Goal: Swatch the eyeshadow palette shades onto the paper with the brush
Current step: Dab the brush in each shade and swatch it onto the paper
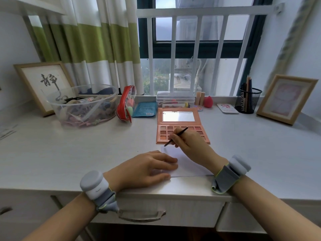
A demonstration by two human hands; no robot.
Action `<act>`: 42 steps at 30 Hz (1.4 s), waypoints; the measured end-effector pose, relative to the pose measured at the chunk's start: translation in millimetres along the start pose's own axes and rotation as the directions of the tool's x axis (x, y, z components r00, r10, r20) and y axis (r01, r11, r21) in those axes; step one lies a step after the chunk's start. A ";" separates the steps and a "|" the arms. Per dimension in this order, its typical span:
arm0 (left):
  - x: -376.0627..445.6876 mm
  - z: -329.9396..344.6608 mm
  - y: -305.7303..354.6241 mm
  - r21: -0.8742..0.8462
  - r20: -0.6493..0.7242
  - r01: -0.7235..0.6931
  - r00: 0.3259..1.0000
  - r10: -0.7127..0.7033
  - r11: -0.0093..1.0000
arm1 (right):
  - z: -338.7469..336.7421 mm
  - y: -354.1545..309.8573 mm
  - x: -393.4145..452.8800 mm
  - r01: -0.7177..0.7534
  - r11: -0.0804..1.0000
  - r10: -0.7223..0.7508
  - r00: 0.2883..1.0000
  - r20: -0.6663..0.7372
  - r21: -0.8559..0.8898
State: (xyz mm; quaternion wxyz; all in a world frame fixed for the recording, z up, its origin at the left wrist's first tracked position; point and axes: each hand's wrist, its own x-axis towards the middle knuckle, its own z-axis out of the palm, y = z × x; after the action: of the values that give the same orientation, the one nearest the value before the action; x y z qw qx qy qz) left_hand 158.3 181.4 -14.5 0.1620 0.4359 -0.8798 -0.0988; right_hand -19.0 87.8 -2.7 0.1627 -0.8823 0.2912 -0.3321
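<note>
An open peach eyeshadow palette (164, 132) lies on the desk, its mirrored lid raised toward the window. Just in front of it lies a white sheet of paper (186, 168). My right hand (189, 144) grips a thin dark brush (175, 137) like a pen, and the brush tip touches the paper's far left corner. My left hand (147, 168) rests flat on the paper's left part with fingers together, pinning it down. My right hand hides part of the palette's pans.
A clear tub of hair clips (83, 106), a red pouch (126, 104) and a blue sachet (145, 109) stand left of the palette. Behind it sits a clear box (175, 99); a red sponge (208, 101), mesh pen cup (248, 101) and picture frames (287, 99) stand at the right.
</note>
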 end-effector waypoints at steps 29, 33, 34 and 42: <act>1.3 -1.1 1.8 -0.029 -0.012 0.002 1.000 -0.002 1.000 | -4.9 -5.3 -7.8 -0.058 0.998 0.057 0.997 0.043 0.040; 1.2 -1.2 0.9 -0.023 -0.010 0.006 1.000 -0.006 1.000 | -4.2 -6.0 -8.6 -0.014 1.000 0.014 1.000 -0.016 0.018; 1.1 -1.2 0.9 -0.023 -0.009 0.007 1.000 -0.007 1.000 | -4.3 -5.8 -8.9 -0.004 1.000 0.004 1.000 -0.017 0.007; 0.9 0.2 -1.0 -0.022 -0.019 0.007 1.000 -0.007 1.000 | -7.6 -7.8 -13.8 0.029 1.000 -0.029 0.999 0.030 0.007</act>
State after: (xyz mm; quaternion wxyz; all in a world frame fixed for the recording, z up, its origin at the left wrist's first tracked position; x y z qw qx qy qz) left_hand 158.4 180.0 -14.8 0.1748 0.4381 -0.8755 -0.1049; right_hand -29.5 101.7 -0.3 0.1652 -0.8908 0.2749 -0.3218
